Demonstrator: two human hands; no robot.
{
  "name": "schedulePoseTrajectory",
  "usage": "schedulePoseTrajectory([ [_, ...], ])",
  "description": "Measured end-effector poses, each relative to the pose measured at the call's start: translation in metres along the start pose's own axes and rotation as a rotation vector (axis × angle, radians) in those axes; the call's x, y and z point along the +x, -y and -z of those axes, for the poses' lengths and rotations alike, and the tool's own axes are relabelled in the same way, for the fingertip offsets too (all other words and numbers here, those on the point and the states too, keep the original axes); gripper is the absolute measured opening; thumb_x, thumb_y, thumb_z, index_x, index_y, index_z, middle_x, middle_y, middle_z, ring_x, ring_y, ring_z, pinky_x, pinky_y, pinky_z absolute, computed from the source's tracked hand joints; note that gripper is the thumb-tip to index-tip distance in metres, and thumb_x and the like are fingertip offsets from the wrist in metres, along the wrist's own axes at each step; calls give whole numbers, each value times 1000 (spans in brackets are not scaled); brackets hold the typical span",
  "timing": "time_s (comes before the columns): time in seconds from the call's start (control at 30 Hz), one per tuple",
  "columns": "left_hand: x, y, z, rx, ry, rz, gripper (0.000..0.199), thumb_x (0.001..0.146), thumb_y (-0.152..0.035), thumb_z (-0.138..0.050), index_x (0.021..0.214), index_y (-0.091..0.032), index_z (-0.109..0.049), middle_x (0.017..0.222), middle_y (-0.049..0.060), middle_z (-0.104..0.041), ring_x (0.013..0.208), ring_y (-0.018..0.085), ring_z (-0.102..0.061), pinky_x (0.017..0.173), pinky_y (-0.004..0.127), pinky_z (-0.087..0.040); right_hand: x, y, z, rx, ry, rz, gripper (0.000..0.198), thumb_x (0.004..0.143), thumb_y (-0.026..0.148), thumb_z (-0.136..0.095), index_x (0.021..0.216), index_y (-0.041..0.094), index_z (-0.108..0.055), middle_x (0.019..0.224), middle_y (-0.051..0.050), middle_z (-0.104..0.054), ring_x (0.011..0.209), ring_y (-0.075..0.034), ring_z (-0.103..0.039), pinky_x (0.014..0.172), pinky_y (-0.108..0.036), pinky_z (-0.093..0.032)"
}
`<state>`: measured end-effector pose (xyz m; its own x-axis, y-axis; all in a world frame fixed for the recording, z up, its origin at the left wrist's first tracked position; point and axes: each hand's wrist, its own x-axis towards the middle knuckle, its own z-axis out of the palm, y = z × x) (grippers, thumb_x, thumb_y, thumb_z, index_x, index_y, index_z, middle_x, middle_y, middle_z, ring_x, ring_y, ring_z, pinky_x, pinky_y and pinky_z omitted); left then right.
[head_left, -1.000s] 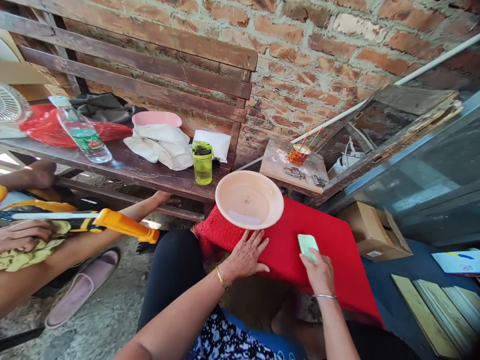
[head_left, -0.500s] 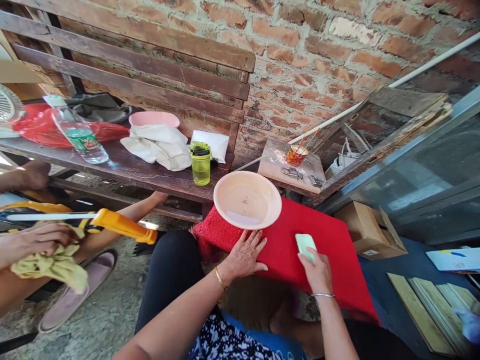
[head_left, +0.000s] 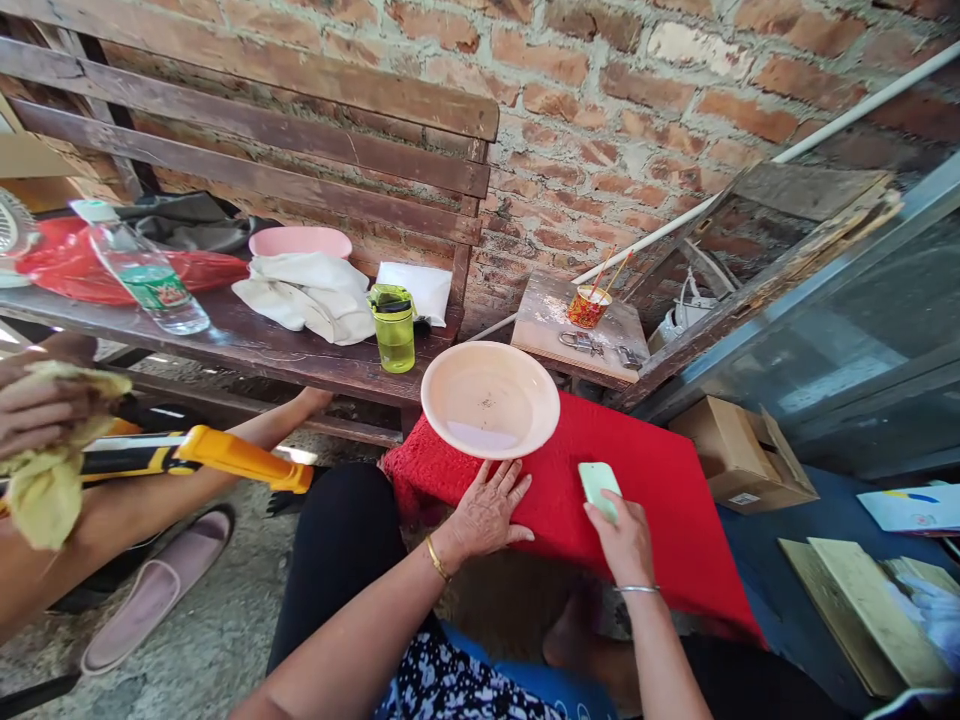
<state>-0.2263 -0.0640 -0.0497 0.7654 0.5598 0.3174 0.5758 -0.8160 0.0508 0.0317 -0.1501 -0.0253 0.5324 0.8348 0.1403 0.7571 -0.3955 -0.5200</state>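
My left hand [head_left: 493, 508] lies flat on the red cloth [head_left: 645, 450], fingers spread, with nothing held. Its fingertips reach the near side of a pale peach basin [head_left: 487, 446], which holds water with dark specks at the bottom. To the right, my right hand [head_left: 628, 540] is closed around the lower end of a pale green, rounded rectangular bar [head_left: 598, 483]. This bar rests on or just above the red cloth; its underside is hidden, so I cannot tell its exact kind.
A lime-green cup [head_left: 394, 340], white cloth [head_left: 300, 295] and water bottle [head_left: 154, 285] are on the wooden bench [head_left: 247, 350]. At left, another person's hand [head_left: 34, 410] holds a yellow cloth [head_left: 49, 495] by a yellow-black tool [head_left: 240, 458]. A cardboard box [head_left: 731, 450] stands right.
My right hand and the green bar have shifted slightly left. My left hand stays put. The other person's hand and yellow cloth moved left along the tool. One board at lower right now looks tilted.
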Motion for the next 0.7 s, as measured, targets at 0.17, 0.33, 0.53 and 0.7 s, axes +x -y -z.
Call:
schedulePoseTrajectory([
  [0.17, 1, 0, 0, -21, -3, 10, 88, 89, -80, -34, 150, -17, -43, 155, 16, -41, 148, 31, -29, 122, 52, -17, 7, -33, 29, -109, -87, -154, 72, 72, 73, -44, 105, 16, -72, 82, -15, -65, 98, -35, -57, 88, -47, -47],
  [0.33, -1, -1, 0, -27, 1, 10, 88, 90, -79, -31, 151, -16, -42, 156, 17, -39, 149, 32, -27, 122, 53, -16, -19, 25, 0, 141, 100, -1, 61, 74, 66, -53, 108, 20, -72, 96, -10, -64, 96, -28, -61, 90, -41, -48],
  [0.53, 3, -1, 2, -55, -1, 30, 87, 90, -80, -31, 149, -18, -45, 154, 16, -42, 147, 30, -31, 122, 51, -19, -17, 5, 8, 72, 52, 18, 60, 73, 68, -51, 104, 21, -73, 92, -10, -63, 95, -30, -60, 91, -43, -48],
  [0.7, 11, -1, 3, -60, 9, 55, 83, 92, -78, -30, 148, -20, -47, 152, 14, -46, 143, 29, -38, 120, 46, -24, 9, -18, 23, -52, -45, -93, 65, 74, 69, -49, 109, 19, -72, 87, -11, -63, 96, -31, -57, 88, -44, -47],
])
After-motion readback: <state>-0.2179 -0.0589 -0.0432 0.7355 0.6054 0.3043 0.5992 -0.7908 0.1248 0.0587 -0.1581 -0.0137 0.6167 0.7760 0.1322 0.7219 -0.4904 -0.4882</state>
